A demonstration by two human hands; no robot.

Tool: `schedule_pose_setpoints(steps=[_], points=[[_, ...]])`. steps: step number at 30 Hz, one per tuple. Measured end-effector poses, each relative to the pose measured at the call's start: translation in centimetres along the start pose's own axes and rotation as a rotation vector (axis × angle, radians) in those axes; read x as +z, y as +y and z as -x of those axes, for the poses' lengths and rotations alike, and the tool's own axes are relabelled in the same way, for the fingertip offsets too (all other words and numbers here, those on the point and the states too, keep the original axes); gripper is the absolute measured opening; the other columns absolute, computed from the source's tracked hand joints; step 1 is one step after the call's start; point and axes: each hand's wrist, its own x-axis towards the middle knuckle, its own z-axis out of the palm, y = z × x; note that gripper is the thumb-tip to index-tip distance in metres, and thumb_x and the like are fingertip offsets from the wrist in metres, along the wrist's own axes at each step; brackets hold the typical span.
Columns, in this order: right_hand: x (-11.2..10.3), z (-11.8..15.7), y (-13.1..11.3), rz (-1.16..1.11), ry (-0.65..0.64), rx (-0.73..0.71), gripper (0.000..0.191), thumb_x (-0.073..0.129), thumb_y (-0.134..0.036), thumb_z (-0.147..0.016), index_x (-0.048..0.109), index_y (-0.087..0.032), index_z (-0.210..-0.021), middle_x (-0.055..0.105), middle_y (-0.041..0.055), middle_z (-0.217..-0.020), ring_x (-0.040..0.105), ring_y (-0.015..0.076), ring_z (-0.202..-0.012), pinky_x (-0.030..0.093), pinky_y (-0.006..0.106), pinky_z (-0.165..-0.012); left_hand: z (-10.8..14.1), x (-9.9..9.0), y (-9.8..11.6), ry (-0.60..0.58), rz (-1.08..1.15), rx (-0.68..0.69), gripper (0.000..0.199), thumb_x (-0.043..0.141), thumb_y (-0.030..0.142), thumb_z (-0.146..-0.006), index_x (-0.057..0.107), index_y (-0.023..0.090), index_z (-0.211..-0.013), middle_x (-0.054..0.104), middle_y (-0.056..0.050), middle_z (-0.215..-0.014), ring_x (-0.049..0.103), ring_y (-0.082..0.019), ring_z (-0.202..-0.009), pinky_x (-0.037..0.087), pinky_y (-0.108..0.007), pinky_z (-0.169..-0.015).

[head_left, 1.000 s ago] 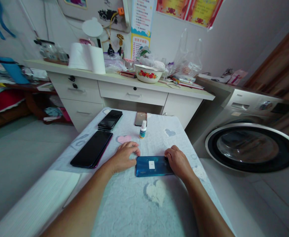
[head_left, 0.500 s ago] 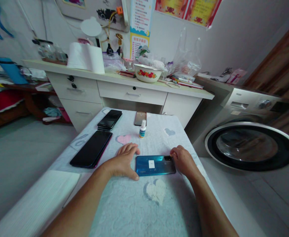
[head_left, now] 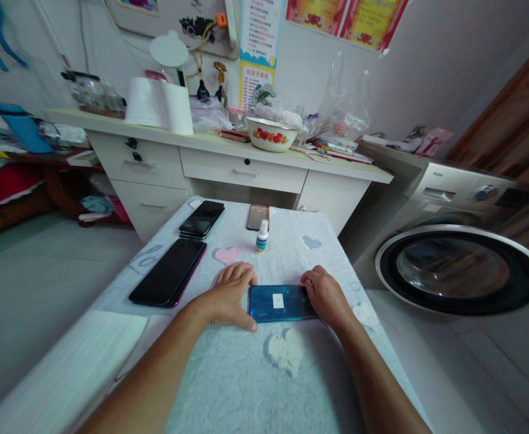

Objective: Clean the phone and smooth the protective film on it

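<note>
A blue smartphone [head_left: 264,307] lies back up on the cloth-covered table, with a white square sticker on it. My left hand [head_left: 231,298] closes round its left end, thumb at the near corner and fingers at the far corner. Curled over the phone's right end, my right hand [head_left: 328,295] covers the camera area. Its fingertips are pressed together, and whatever they pinch is hidden. Beyond the phone stands a small white spray bottle [head_left: 261,237] with a blue label, upright. Behind it lies another phone [head_left: 258,217].
Dark phones lie at the left: a large one [head_left: 167,274] near my left forearm and a stack [head_left: 202,218] farther back. A white desk [head_left: 246,163] with a flowered enamel bowl [head_left: 271,135] borders the far side. A washing machine [head_left: 454,199] stands at the right.
My right hand has slid left over the phone's camera end and now covers it. My left hand and the phone stay in nearly the same place.
</note>
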Motion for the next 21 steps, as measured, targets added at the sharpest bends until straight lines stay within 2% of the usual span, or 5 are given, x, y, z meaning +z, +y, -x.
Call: schedule_pose_setpoints(steps=[8, 16, 21], points=[[0.3, 0.0, -0.9, -0.006, 0.007, -0.051, 0.022, 0.043, -0.015, -0.089, 0.065, -0.019, -0.087, 0.056, 0.0051, -0.092, 0.055, 0.0136, -0.081, 0.036, 0.021, -0.075, 0.0, 0.4, -0.1, 0.061, -0.015, 0.022, 0.072, 0.077, 0.047, -0.041, 0.043, 0.025, -0.101, 0.033, -0.006, -0.134, 0.024, -0.03, -0.131, 0.024, -0.041, -0.108], [-0.2, 0.2, 1.4, 0.009, 0.025, 0.016, 0.024, 0.041, -0.016, -0.089, 0.065, -0.019, -0.085, 0.056, 0.0049, -0.091, 0.055, 0.0137, -0.084, 0.035, 0.022, -0.078, -0.2, 1.0, 0.0, 0.128, -0.031, 0.028, 0.07, 0.075, 0.043, -0.042, 0.043, 0.025, -0.1, 0.036, -0.006, -0.133, 0.028, -0.029, -0.129, 0.022, -0.042, -0.109], [-0.4, 0.1, 2.0, -0.002, 0.037, 0.043, 0.022, 0.043, -0.016, -0.088, 0.065, -0.019, -0.085, 0.056, 0.0044, -0.089, 0.055, 0.0139, -0.085, 0.036, 0.022, -0.077, -0.1, 0.9, 0.1, 0.156, -0.034, 0.024, 0.067, 0.074, 0.043, -0.043, 0.044, 0.025, -0.1, 0.037, -0.006, -0.134, 0.031, -0.029, -0.127, 0.022, -0.043, -0.108]])
